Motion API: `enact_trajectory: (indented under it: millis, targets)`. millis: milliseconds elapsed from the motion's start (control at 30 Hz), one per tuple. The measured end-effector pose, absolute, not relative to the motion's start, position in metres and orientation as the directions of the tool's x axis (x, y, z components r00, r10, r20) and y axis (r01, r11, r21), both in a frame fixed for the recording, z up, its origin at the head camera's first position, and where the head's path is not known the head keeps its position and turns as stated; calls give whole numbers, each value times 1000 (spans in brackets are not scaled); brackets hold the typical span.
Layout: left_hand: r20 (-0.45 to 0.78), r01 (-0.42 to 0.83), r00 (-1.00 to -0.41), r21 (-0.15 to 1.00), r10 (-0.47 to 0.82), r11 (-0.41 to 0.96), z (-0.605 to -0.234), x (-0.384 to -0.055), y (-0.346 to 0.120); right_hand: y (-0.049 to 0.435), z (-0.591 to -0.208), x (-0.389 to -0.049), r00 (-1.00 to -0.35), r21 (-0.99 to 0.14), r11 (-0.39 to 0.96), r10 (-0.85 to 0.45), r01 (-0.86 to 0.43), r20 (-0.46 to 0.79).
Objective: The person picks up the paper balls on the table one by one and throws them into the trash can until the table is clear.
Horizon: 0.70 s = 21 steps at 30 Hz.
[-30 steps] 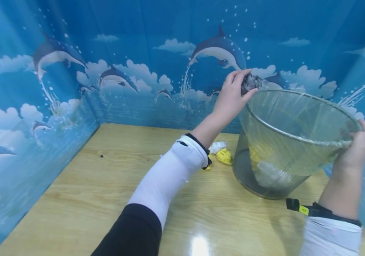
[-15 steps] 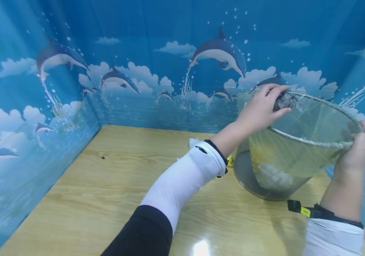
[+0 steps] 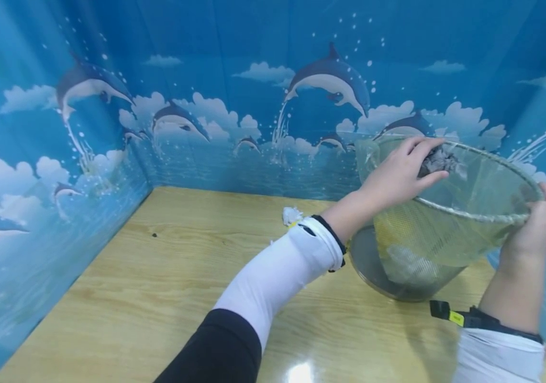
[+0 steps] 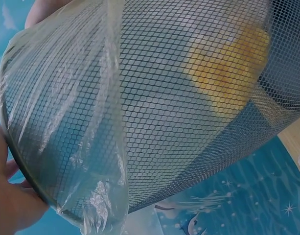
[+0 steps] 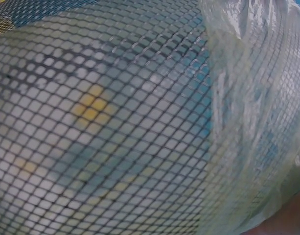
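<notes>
**Grey wad (image 3: 439,160) at bin (image 3: 373,266) mouth, right of frame**

Left hand (image 3: 409,166): thumb and fingers pinched on the wad, upper right of frame. It lines up with the opening; can't tell if it's below the rim (image 3: 464,214). Right hand (image 3: 531,221): curled over the rim, far right, liner (image 3: 473,239) caught under it.

Looks like a drop-in. To do it well, I'd carry the wad to mid-opening, get it below the rim, then spread the fingers; wad looks loose, could shed bits. Keep the right grip firm so bin and liner don't shift. Don't drag the liner's edge inward.

White (image 3: 409,263) and yellow (image 4: 228,68) pieces show inside. White scrap (image 3: 292,214) sits on the counter (image 3: 158,308), mid-frame.

Writing: none readable. Yellow tag (image 3: 456,317) on the right wrist strap, lower right, too small to read. No brands seen.
</notes>
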<state>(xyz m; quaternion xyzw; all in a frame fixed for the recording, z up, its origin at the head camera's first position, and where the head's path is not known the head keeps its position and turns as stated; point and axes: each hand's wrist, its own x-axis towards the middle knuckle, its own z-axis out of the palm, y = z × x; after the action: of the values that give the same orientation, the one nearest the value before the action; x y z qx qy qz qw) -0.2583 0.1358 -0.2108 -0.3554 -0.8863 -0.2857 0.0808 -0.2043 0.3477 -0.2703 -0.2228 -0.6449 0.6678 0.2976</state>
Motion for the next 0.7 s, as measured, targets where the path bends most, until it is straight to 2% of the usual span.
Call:
enact_trajectory:
  millis: [67, 167, 333, 500, 700]
  targets:
    - [340, 672, -737, 457, 584, 583, -212, -258, 136, 348, -271, -205, -722, -993, 4, 686, -120, 90]
    - [344, 680, -733, 397, 587, 617, -212, -258, 136, 349, -272, -205, -719, -992, 7, 689, -126, 96]
    - [328, 638, -768, 304, 551, 708, -212, -257, 135, 349, -273, -205, -712, -992, 24, 695, -120, 103]
    - [316, 612, -788, 311, 528, 727, -217, -257, 126, 348, -271, -204, -711, -992, 33, 694, -122, 110]
    - [347, 619, -784, 383, 514, 686, -227, -260, 107, 347, -271, -203, -709, -992, 34, 696, -124, 113]
